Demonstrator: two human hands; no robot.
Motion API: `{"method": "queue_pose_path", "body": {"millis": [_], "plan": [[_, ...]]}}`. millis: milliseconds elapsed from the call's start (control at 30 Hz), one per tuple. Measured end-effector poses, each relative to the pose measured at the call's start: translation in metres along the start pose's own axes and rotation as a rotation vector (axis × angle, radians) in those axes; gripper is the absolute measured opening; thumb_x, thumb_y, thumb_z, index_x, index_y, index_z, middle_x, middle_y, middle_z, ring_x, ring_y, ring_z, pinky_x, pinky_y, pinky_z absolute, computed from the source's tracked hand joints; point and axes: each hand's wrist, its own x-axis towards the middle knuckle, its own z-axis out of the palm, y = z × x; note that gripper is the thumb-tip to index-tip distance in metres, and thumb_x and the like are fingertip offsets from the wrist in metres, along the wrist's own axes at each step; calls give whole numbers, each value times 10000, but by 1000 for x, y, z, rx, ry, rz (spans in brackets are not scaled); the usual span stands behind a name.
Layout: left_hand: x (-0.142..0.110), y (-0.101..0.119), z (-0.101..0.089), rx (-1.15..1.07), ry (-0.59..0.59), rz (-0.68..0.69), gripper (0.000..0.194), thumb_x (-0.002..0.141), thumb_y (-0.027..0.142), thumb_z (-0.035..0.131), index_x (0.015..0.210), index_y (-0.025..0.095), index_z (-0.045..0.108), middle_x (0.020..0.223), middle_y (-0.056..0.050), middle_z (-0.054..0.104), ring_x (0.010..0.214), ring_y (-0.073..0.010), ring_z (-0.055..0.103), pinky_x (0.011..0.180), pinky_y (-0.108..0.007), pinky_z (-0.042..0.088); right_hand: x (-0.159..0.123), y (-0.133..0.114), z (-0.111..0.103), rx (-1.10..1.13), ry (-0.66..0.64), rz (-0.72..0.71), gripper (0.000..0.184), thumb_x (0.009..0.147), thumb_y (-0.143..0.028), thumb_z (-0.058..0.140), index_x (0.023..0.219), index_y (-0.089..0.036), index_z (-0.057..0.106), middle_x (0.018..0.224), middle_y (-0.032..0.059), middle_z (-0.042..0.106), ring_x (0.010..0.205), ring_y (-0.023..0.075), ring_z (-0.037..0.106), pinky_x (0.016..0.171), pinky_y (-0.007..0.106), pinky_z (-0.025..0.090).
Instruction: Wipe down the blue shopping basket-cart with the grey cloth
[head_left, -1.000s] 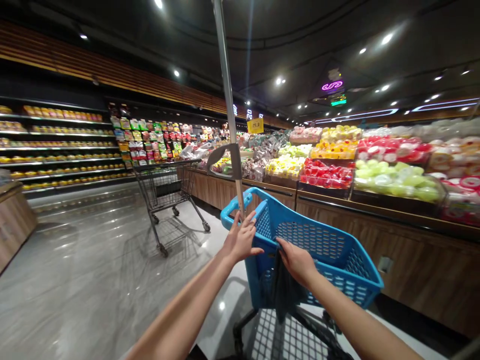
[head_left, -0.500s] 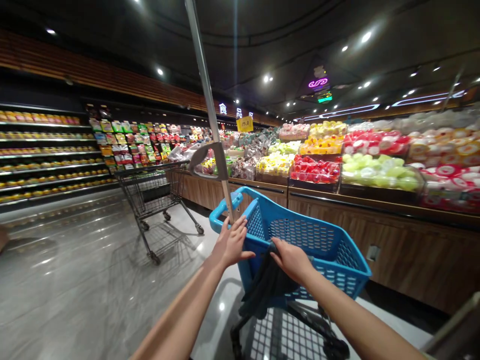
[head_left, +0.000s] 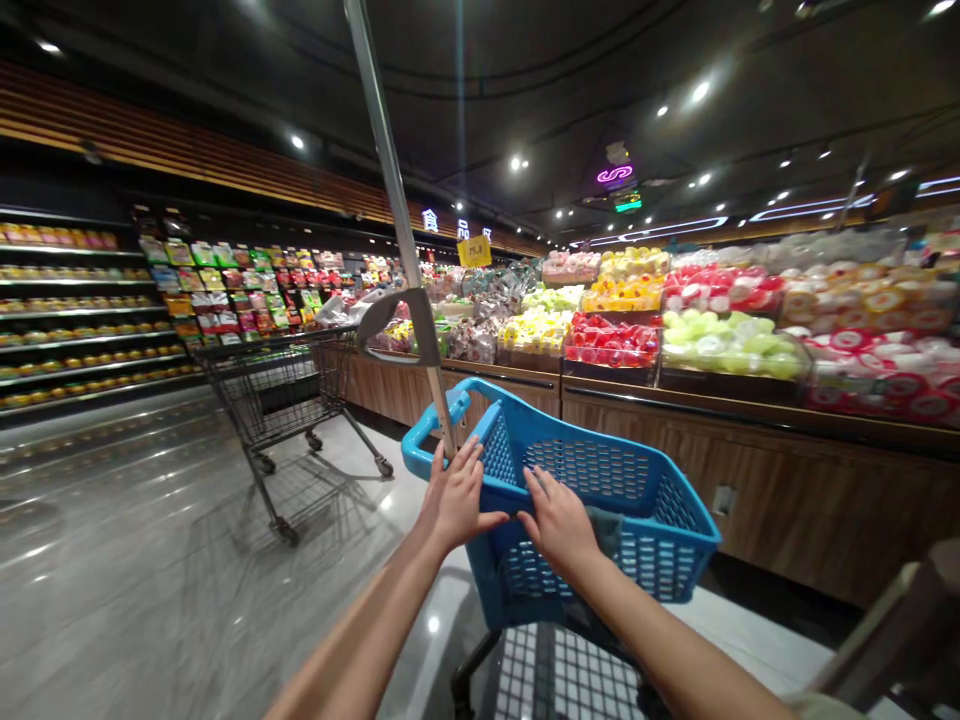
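A blue plastic shopping basket (head_left: 622,460) sits on a wheeled frame in front of me. My left hand (head_left: 454,500) rests on its near left rim, fingers stretched out and thumb pointing right. A tall metal pole with a grey looped handle (head_left: 424,325) leans left, its pale lower end passing down by my left fingertips. Over the near rim lies my right hand (head_left: 559,520), fingers apart, with its thumb near the left thumb. A bit of dark cloth (head_left: 604,530) shows inside the basket, beyond the right hand and partly hidden by it.
A black wire shopping cart (head_left: 281,400) stands to the left on the shiny floor (head_left: 150,600). A wood-fronted counter (head_left: 787,510) with wrapped sweets in bins (head_left: 731,345) runs along the right. Shelves of packaged goods (head_left: 75,310) line the far left.
The dark cloth hung over the basket's near rim under my right hand; now it shows inside. My right fingers have spread on the rim. The view has shifted slightly right.
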Motion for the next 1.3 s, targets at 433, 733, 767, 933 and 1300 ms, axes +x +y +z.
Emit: {"method": "queue_pose_path", "body": {"millis": [433, 733, 767, 933, 1300], "plan": [[-4, 5, -4, 21, -13, 0, 641, 763, 640, 632, 1183, 155, 614, 1431, -178, 489, 1400, -365, 328, 1172, -617, -35, -70, 76, -18, -182, 109, 95, 424, 927, -272, 484, 1348, -226, 493, 1406, 117, 522, 1357, 314, 397, 1134, 618, 168], [-3, 12, 6, 16, 68, -44, 641, 736, 631, 649, 1149, 141, 624, 1429, -186, 487, 1375, -360, 371, 1170, -607, -6, -55, 48, -11, -125, 158, 184, 376, 964, -204, 392, 1297, -260, 557, 1338, 49, 596, 1277, 255, 485, 1123, 558, 206], [-4, 12, 7, 15, 82, -47, 644, 734, 633, 648, 1144, 136, 626, 1424, -189, 492, 1368, -361, 382, 1171, -606, 1, -48, 37, -8, -113, 161, 169, 376, 962, -196, 393, 1290, -261, 564, 1344, 42, 592, 1278, 244, 485, 1125, 533, 215], [-6, 9, 12, 33, 125, -35, 656, 756, 651, 616, 1145, 123, 628, 1386, -203, 530, 1338, -363, 424, 1172, -601, 6, -33, 16, 2, -136, 153, 32, 481, 951, -227, 426, 1432, -201, 413, 1459, 67, 474, 1378, 239, 366, 1157, 490, 180], [-5, 24, -5, 49, 104, -46, 559, 802, 587, 583, 1136, 142, 642, 1389, -165, 539, 1348, -347, 414, 1176, -568, 38, -95, 137, -21, -158, 181, 143, 404, 962, -247, 360, 1344, -193, 480, 1403, 94, 529, 1368, 263, 394, 1141, 587, 179]]}}
